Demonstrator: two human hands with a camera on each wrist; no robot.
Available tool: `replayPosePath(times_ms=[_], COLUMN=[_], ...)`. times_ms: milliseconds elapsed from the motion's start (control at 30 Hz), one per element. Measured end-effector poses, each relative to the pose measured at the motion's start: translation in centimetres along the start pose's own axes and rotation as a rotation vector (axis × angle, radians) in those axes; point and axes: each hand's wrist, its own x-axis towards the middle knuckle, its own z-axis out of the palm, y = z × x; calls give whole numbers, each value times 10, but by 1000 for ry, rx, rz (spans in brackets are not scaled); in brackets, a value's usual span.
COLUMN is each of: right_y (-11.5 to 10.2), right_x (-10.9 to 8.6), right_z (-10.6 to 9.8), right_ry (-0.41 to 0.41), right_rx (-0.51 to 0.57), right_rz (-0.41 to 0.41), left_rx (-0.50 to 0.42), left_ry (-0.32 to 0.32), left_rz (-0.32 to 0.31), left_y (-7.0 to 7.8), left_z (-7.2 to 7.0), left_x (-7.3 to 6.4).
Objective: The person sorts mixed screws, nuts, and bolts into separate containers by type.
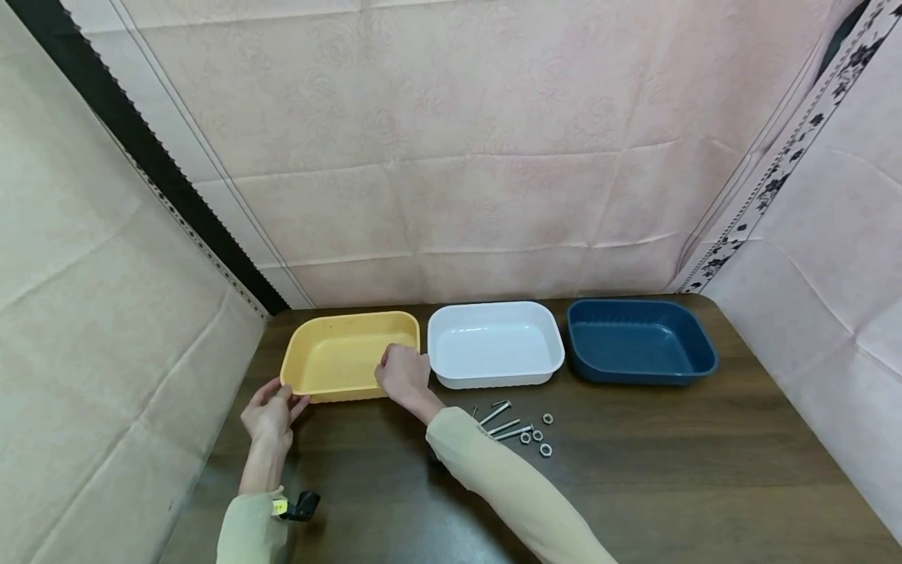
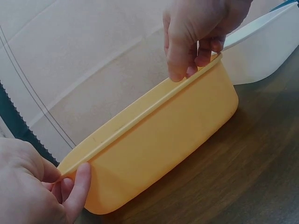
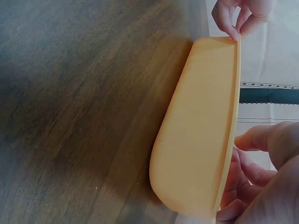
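Observation:
A yellow plastic tray sits at the left of the row on the table. My left hand pinches its front left corner by the rim, thumb and fingers on either side; the left wrist view shows this hand close up. Bent over the tray's front right part is my right hand. Its curled fingers dip behind the front rim, and in the right wrist view one digit of that hand meets the rim. Whether they grip the rim or hold something small is hidden.
A white tray stands right beside the yellow one, with a dark blue tray farther right. Several bolts and nuts lie on the wooden table near my right forearm. Cloth curtains enclose the back and sides.

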Motion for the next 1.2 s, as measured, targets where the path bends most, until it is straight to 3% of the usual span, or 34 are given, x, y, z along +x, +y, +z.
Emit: replayPosePath(times_ms=[267,500,800,1067,1200], right_y=[10,40,86,108,113], right_x=[-17,-57,-101,-114,-113], right_z=[-26,-52,-47,-29,-23], right_ry=[82,184,322,470,489], right_rx=[158,240,204,92,19], right_rz=[-48,13,168,131,134], left_rx=[6,-23,-37,-28,-13], left_ry=[-6,-2,4,0,-5], left_rz=[-4,-11,-9,-19,-10], left_y=[0,3,6,4,1], left_z=[-1,-4,-7,-3,-1], left_x=[-1,1,2,-2,-2])
